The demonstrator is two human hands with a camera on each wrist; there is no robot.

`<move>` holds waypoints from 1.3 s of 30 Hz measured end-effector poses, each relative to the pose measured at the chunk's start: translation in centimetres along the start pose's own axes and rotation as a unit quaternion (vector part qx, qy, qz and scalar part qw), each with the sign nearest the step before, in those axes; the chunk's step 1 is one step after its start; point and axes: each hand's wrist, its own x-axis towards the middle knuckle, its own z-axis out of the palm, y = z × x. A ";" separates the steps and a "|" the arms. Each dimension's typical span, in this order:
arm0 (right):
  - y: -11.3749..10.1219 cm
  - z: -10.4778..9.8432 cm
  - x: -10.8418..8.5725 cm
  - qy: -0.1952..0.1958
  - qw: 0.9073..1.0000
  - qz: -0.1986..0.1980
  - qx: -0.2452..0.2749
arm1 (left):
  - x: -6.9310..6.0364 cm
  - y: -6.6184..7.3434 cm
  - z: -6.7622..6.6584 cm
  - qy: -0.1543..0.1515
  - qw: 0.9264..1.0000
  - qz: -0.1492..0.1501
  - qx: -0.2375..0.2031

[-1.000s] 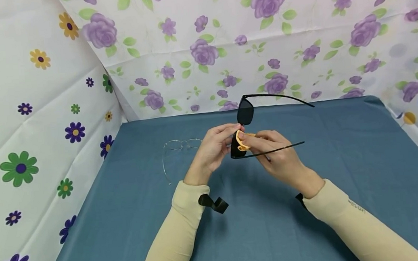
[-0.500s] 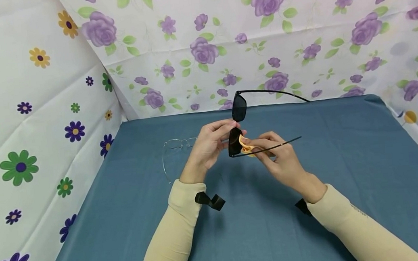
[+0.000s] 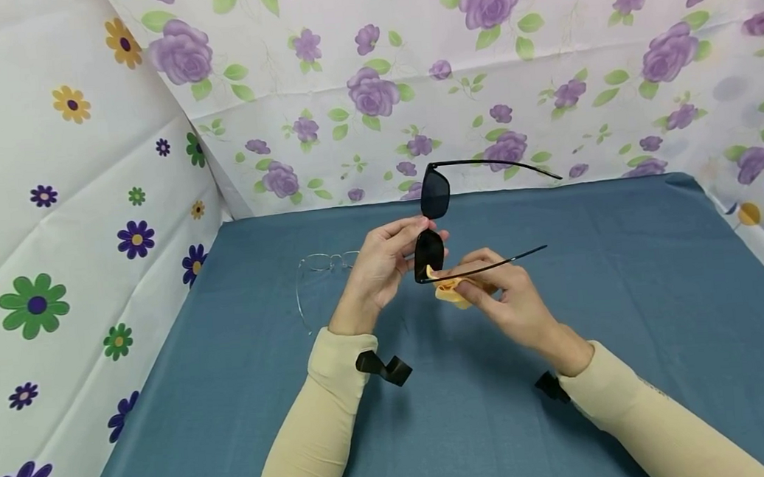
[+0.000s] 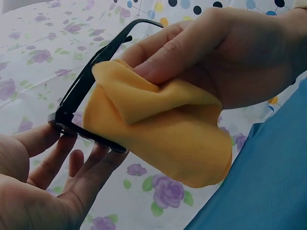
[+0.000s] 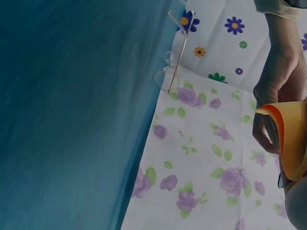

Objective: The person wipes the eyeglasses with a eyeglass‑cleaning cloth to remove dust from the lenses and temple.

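Observation:
Above the table, my left hand (image 3: pixel 382 272) pinches a pair of black sunglasses (image 3: pixel 435 193) near the bridge. They are turned on their side, with both arms unfolded and pointing right. My right hand (image 3: pixel 508 285) pinches a crumpled yellow cloth (image 3: pixel 451 293) beside the lower lens (image 3: pixel 429 254). In the left wrist view the cloth (image 4: pixel 163 129) hangs from the right thumb and fingers and covers part of the frame. The right wrist view shows the cloth (image 5: pixel 292 139) at its right edge, hiding most of the sunglasses.
A pair of thin clear-framed eyeglasses (image 3: pixel 320 263) lies on the blue tablecloth (image 3: pixel 475 424) to the left, partly behind my left hand. Flower-patterned sheets (image 3: pixel 316 51) stand along the table's back and left side.
The sunglasses have shifted slightly up and left with my left hand. My right hand has drawn the cloth down across the lower lens, leaving more of that lens uncovered.

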 end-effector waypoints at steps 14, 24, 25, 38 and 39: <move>0.4 -0.7 0.9 -0.051 0.941 0.130 0.307 | 0.0 -0.6 0.4 -0.012 1.000 -0.010 0.010; 0.9 -2.3 0.0 -0.033 0.935 0.212 0.281 | 0.1 0.1 -0.3 0.005 0.999 0.039 0.007; 1.0 -2.6 0.0 -0.023 0.937 0.210 0.279 | 0.2 0.2 -0.3 0.007 0.999 0.041 0.008; 0.7 -3.9 1.1 0.120 0.946 0.219 0.206 | 0.1 0.2 -0.4 -0.013 0.999 0.049 -0.001; 0.6 -3.9 1.3 0.139 0.951 0.205 0.184 | 0.1 0.2 -0.4 -0.016 0.999 0.049 -0.002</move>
